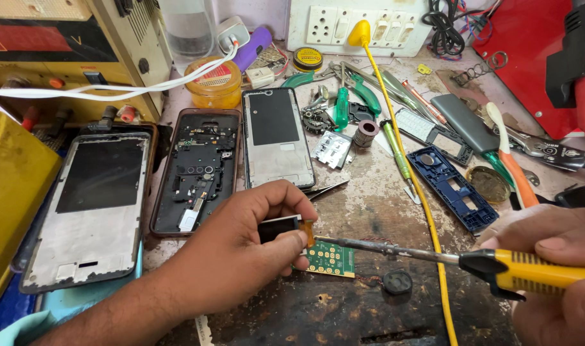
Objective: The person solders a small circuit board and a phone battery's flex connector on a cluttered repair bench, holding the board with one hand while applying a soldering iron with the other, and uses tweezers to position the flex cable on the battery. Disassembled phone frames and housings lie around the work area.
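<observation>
Lower middle of the frame: the left hand point(231, 256) is pinching a small display module point(278, 228) between thumb and fingers, holding it at the edge of a green circuit board point(331, 258) lying on the tabletop point(363, 198).
Lower right: the right hand point(555, 269) is gripping the yellow handle of a soldering iron point(529, 270), its metal tip reaching left to the orange ribbon joint point(309, 232) between module and board.
Step in hand: judging by the tip's place, the ribbon joint is being heated; the joint itself is too small to tell whether solder is flowing.
Next move calls for: a steady left-hand pinch, a light touch of the tip on the ribbon contacts only, and keeping the yellow cord point(407, 166) off the board.
Left side: two opened phone frames point(90, 211) and a dark phone body point(197, 170) are lying face down.
Upper middle: a round orange tub point(213, 83) with a red-and-white label and a small round black-and-yellow tin point(308, 58) are sitting near a white socket strip point(350, 25).
Right of centre: a blue keypad housing point(455, 186) is lying beside screwdrivers.
Upper right: a red panel point(523, 45) is standing behind the tools.
</observation>
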### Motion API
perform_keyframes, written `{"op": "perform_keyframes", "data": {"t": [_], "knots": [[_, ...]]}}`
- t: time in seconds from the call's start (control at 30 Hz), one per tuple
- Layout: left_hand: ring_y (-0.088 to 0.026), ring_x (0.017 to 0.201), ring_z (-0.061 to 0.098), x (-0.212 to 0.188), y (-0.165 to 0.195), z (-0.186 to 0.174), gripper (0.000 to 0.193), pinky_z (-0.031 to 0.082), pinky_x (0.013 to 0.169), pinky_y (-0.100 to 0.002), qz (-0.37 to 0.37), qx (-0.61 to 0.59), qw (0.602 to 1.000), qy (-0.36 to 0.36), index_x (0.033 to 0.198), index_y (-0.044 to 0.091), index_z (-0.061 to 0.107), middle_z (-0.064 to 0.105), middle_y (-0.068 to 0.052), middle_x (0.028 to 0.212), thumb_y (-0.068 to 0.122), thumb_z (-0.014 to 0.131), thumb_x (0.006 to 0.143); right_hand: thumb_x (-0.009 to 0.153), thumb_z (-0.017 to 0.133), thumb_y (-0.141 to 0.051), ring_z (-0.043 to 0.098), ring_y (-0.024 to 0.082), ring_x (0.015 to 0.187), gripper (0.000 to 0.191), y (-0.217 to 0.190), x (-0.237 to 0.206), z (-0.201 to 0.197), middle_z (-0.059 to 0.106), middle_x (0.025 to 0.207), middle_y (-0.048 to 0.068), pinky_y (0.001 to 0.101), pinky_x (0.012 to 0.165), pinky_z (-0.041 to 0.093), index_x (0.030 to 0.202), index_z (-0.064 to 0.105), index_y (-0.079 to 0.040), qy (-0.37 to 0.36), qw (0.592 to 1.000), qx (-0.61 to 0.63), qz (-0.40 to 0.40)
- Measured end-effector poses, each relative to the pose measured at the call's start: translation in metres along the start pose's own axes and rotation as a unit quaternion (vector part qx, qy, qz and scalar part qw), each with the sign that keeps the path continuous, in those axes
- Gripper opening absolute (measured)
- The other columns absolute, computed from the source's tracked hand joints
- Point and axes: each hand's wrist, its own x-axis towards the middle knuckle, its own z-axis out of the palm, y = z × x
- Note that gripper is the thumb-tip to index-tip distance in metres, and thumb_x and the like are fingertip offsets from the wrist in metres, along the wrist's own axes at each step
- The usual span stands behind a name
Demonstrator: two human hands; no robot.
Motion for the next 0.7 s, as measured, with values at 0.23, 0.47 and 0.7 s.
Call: {"op": "perform_keyframes", "data": {"t": [0.23,0.47,0.7], "knots": [[-0.006,0.074,0.071,0.0,0.001,0.002,0.019,0.059,0.064,-0.023,-0.005,0.008,1.0,0.003,0.106,0.003,0.062,0.069,-0.002,0.097,0.005,0.063,0.087,0.102,0.056,-0.029,0.067,0.031,0.083,0.054,-0.003,0.002,0.011,0.063,0.104,0.028,0.0426,0.074,0.059,0.135,0.05,0.014,0.017,0.999,0.019,-0.021],[-0.006,0.074,0.07,-0.001,0.0,0.002,0.018,0.06,0.065,-0.024,-0.004,0.002,1.0,0.002,0.106,0.003,0.062,0.069,-0.002,0.097,0.005,0.063,0.088,0.096,0.06,-0.03,0.072,0.033,0.078,0.058,0.001,0.0,0.01,0.065,0.103,0.032,0.0433,0.071,0.061,0.13,0.055,0.017,0.16,0.984,-0.061,-0.049],[-0.007,0.076,0.071,-0.002,0.0,0.002,0.02,0.06,0.067,-0.024,0.025,0.014,1.0,0.009,0.108,0.003,0.061,0.071,-0.002,0.094,0.006,0.065,0.089,0.101,0.054,-0.033,0.069,0.03,0.074,0.052,0.022,-0.008,-0.01,0.065,0.098,0.028,0.0409,0.067,0.058,0.127,0.054,0.011,0.206,0.975,-0.051,-0.062]]}}
